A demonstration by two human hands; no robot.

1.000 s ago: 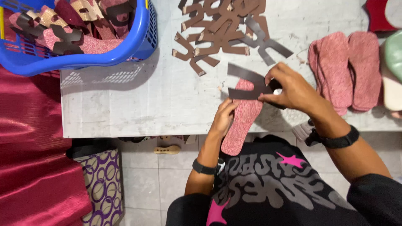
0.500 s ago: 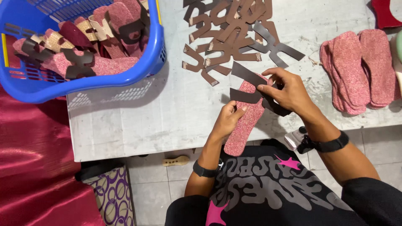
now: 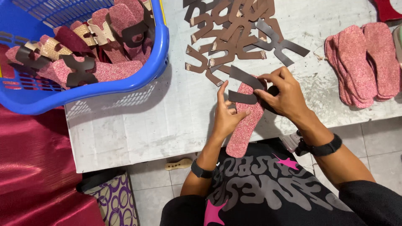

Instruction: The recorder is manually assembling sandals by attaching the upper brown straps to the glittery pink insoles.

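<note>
Fingers of the left hand (image 3: 228,115) close around the pink speckled insole (image 3: 245,123), thumb on top and the index finger raised, holding it so its heel end hangs off the near edge of the white table (image 3: 138,125). Over the toe end, the right hand (image 3: 282,94) pinches a dark brown strap piece (image 3: 243,79) whose arms spread across the insole. Both wrists wear black bands.

Just beyond the hands lies a loose heap of brown strap cut-outs (image 3: 234,33) on the tabletop. To the right, well apart from the grip, sits a stack of pink insoles (image 3: 362,62). At the far left, a blue plastic basket (image 3: 121,83) holds insoles with straps already fitted. Red cloth (image 3: 33,167) hangs beside the table's left end.
</note>
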